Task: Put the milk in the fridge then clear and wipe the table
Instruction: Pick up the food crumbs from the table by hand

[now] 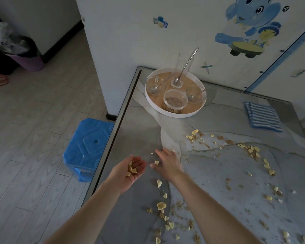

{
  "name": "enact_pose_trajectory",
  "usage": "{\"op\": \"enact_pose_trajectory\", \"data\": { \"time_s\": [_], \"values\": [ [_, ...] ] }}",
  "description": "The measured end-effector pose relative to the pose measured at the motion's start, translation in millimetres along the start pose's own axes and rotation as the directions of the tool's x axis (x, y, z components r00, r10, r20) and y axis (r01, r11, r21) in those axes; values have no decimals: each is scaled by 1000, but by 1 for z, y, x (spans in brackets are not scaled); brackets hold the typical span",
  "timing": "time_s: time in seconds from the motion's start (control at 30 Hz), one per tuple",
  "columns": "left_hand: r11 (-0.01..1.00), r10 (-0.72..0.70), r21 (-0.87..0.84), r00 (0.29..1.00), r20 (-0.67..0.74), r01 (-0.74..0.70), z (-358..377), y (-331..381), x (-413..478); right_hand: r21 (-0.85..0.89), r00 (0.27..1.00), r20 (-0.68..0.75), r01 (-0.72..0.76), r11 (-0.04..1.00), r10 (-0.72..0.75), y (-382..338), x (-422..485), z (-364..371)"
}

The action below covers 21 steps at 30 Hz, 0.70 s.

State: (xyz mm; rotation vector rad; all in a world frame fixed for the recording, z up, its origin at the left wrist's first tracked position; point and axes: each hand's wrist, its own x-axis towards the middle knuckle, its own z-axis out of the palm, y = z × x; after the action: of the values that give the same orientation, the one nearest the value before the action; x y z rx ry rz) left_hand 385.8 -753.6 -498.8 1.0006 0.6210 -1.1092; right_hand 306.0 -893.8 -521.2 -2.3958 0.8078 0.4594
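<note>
Now your left hand point(124, 175) lies cupped, palm up, fingers loose, carrying chip pieces point(131, 169) at the table's point(139, 131) left edge. Your right hand point(168, 161) rests flat, fingers spread, among scattered crumbs point(161, 206). A blue stool point(88, 143) stands beside that edge, with a tray point(173, 114) and a striped cloth point(262, 117) at the far end. Sticker blocks point(160, 22) read W, B.

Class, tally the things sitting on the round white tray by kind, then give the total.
Tall glass: 1
Glass bowls: 2
Spoons: 3
Lidded tub: 1
Total: 7
</note>
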Motion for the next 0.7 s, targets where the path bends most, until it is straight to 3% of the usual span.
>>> {"op": "enact_pose_trajectory", "data": {
  "time_s": [0.1,0.37,0.5,0.57,0.7],
  "values": [
    [999,3,34,1000,7,-3,-4,-2,1,-33,998,-48,29,999,-31,-2,-2,18],
    [996,-4,85,1000,-1,4,-1,-8,-2,97,992,-125,-16,995,29,4,-5,18],
    [996,-31,79,1000,-3,31,3,-14,-1,413,967,-228,-9,911,113,-4,-17,1],
    [997,-45,67,999,19,44,7,-20,-3,480,959,-273,68,875,76,-16,-34,-7],
    [998,-69,-5,993,92,70,10,-32,3,356,977,-179,175,918,-117,-39,-65,-4]
  ]
}}
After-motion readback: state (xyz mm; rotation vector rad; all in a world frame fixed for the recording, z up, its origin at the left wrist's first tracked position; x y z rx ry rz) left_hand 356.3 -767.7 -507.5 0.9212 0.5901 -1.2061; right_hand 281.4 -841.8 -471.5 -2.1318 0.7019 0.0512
